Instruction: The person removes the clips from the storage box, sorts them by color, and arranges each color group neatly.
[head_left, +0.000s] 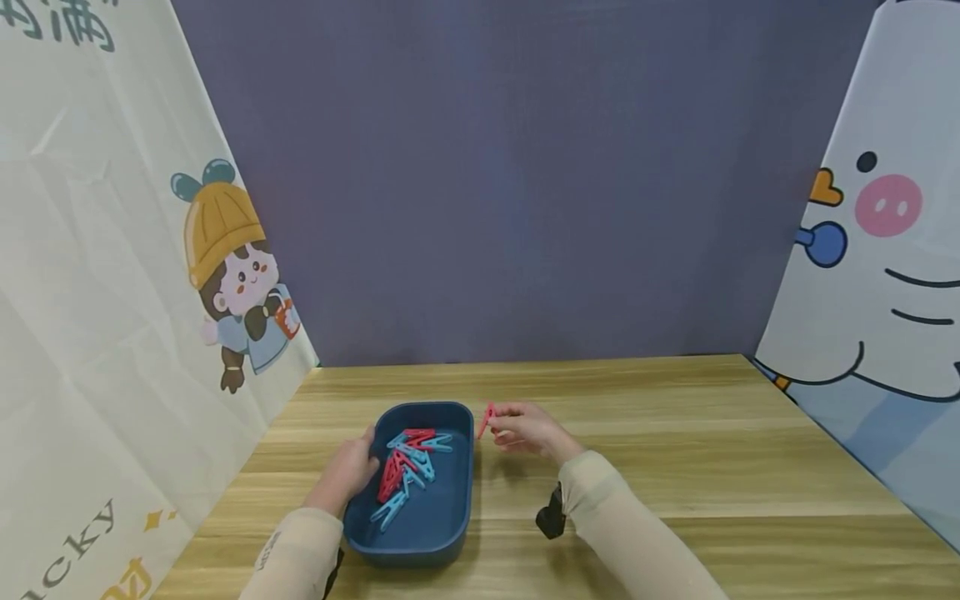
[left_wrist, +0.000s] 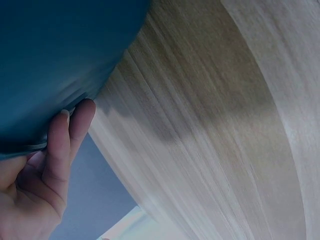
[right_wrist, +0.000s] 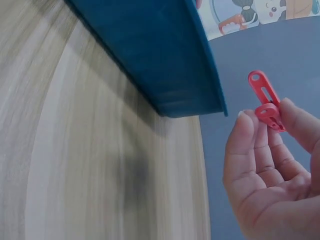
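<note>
A dark blue rectangular bin with rounded corners stands on the wooden table, holding several red clothespins and light blue clothespins. My left hand grips the bin's left wall, thumb over the rim; in the left wrist view its fingers lie along the outside. Just off the bin's right rim, my right hand pinches one red clothespin between thumb and fingertips, raised above the table. The other fingers of that hand are bent beneath it.
The light wooden table extends to the right and behind the bin. A grey-purple backdrop rises at its far edge. Printed white sheets flank it, with a cartoon child at left and a pig-nosed character at right.
</note>
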